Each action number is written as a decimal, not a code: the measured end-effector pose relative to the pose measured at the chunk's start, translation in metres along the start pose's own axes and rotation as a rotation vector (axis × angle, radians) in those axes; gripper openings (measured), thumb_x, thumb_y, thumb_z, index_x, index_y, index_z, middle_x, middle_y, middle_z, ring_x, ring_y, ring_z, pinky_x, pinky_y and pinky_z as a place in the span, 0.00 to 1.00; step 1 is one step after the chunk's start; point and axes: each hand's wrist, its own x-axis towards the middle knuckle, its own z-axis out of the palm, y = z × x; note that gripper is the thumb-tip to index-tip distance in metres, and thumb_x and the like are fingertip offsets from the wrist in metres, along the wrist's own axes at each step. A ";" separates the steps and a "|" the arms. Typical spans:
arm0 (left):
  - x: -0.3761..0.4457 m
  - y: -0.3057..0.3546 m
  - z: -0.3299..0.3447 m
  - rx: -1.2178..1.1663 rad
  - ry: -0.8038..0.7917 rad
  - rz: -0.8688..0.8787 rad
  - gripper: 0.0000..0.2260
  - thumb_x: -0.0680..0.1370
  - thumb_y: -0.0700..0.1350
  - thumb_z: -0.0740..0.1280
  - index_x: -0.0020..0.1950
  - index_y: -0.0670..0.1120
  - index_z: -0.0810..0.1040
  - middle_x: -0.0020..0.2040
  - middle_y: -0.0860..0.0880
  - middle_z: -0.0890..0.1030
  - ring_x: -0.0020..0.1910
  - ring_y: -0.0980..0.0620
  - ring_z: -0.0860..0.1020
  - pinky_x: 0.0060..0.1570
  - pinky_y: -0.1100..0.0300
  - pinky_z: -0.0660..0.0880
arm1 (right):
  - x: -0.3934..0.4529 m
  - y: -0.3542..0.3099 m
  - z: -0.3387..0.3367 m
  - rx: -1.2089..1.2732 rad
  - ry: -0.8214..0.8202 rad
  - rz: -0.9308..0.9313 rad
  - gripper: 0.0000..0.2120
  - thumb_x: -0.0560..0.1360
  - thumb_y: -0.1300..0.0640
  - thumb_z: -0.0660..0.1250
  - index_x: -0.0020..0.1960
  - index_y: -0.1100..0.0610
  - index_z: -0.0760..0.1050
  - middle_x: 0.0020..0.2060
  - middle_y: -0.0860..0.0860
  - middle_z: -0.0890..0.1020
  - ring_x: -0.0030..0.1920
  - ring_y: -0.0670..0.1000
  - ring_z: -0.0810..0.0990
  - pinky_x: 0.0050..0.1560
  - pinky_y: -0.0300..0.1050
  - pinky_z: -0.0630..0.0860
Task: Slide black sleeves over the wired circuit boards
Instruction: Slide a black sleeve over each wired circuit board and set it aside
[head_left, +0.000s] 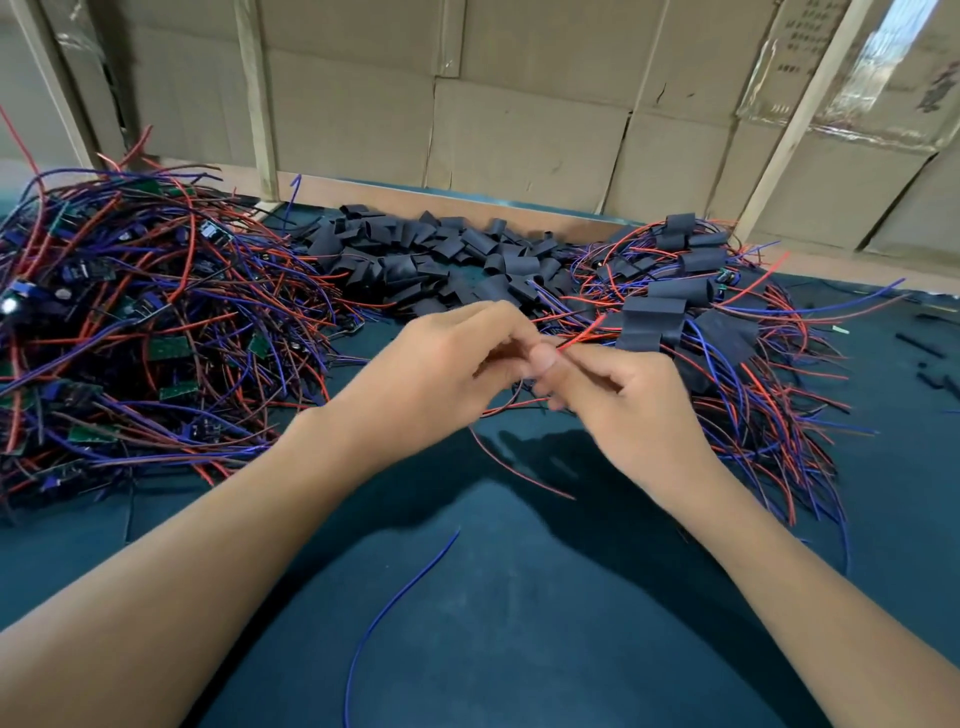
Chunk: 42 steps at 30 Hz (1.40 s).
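print on cardboard box (800, 47) blurred, unreadable

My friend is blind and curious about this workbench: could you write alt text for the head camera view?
Two bare hands meet over a dark green mat, the left hand and right hand pinching thin red wires. A tangle of unsleeved wired boards lies left, loose black sleeves behind, sleeved boards right.
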 end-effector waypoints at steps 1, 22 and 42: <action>-0.002 0.000 0.002 -0.023 0.003 -0.020 0.07 0.77 0.41 0.73 0.54 0.44 0.80 0.46 0.55 0.82 0.46 0.59 0.79 0.50 0.61 0.76 | 0.001 0.000 0.000 0.107 0.024 0.029 0.08 0.80 0.50 0.69 0.55 0.46 0.85 0.36 0.44 0.85 0.35 0.43 0.79 0.38 0.36 0.76; 0.001 -0.048 -0.002 0.445 -0.181 -0.679 0.17 0.79 0.59 0.67 0.58 0.47 0.73 0.56 0.43 0.78 0.57 0.38 0.75 0.58 0.44 0.72 | 0.010 -0.019 -0.013 0.769 0.153 0.394 0.18 0.83 0.46 0.62 0.45 0.57 0.81 0.30 0.49 0.53 0.23 0.46 0.52 0.24 0.40 0.49; 0.000 -0.020 0.016 0.016 -0.071 -0.356 0.27 0.79 0.51 0.70 0.77 0.54 0.67 0.59 0.55 0.80 0.54 0.57 0.77 0.51 0.76 0.68 | 0.009 -0.008 -0.007 0.454 0.157 0.315 0.12 0.76 0.51 0.74 0.42 0.60 0.85 0.20 0.47 0.58 0.22 0.50 0.54 0.25 0.38 0.58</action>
